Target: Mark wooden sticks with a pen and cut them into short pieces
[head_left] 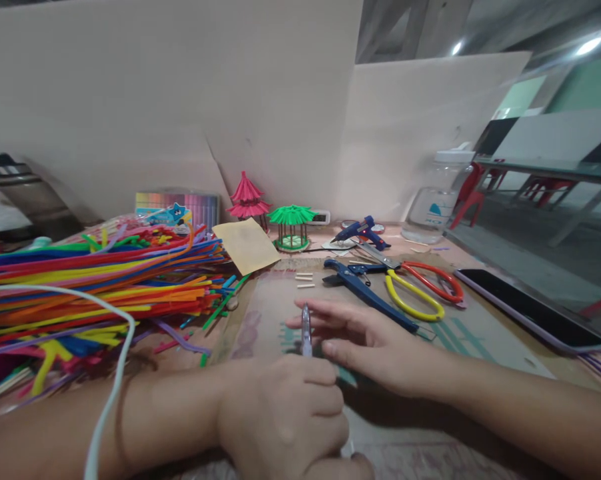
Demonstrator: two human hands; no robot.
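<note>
My left hand (283,417) is closed in a fist around a clear pen (306,330), whose tip points up and away from me. Just beyond it my right hand (368,340) lies flat on a brown cardboard sheet (485,337), fingers stretched out to the left and holding nothing. Green marks (289,340) on the cardboard show between the two hands. Three short wooden sticks (304,280) lie a little farther back on the sheet.
A big heap of coloured pipe cleaners (95,287) fills the left. Blue pliers (368,293), yellow-and-red scissors (420,290) and a blue glue gun (360,230) lie behind my right hand. A phone (530,310) rests at the right. Small red (248,197) and green (291,227) pavilion models stand at the back wall.
</note>
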